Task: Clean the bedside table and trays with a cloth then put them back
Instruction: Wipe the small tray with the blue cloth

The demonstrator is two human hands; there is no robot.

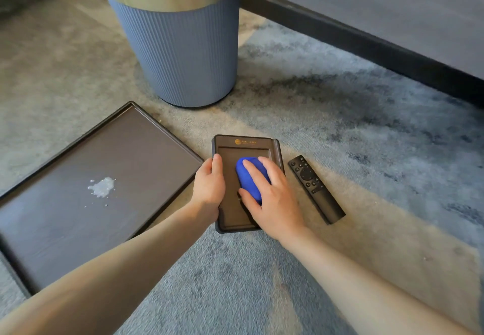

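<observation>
A small dark brown tray (pixel 233 214) with a gold logo at its top lies on the carpet in the middle of the view. My left hand (pixel 209 184) grips its left edge, thumb over the rim. My right hand (pixel 269 195) presses a bunched blue cloth (pixel 248 177) down inside this tray. A large dark brown tray (pixel 125 167) lies to the left on the carpet, with a whitish splotch (pixel 102 187) on its surface.
A black remote control (pixel 315 189) lies just right of the small tray. A blue ribbed waste bin (pixel 178 46) with a gold rim stands behind the trays. A dark furniture base (pixel 366 36) runs along the top right. Grey-blue carpet covers the floor.
</observation>
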